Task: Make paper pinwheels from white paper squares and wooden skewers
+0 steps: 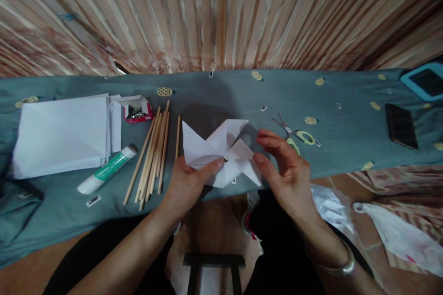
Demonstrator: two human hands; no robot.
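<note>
A white paper pinwheel (216, 140) is held above the table's near edge by my left hand (188, 186). The left thumb presses beside a small metal pin (225, 160) at its centre, and the other left fingers are hidden behind the paper. My right hand (289, 175) is at the pinwheel's right side with thumb and curled fingers apart. Its thumb tip meets the edge of a blade in view; whether it touches, I cannot tell. Scissors (294, 136) with green handles lie just past the right fingers. One wooden stick (178, 136) lies left of the pinwheel.
Several wooden sticks (154, 152), a glue stick (109, 169), a red box (138, 109) of small metal pieces and stacked white paper (64, 133) lie left on the green tablecloth (221, 97). A phone (401, 126) and blue-framed tablet (425, 80) lie right. Curtains (207, 18) hang behind.
</note>
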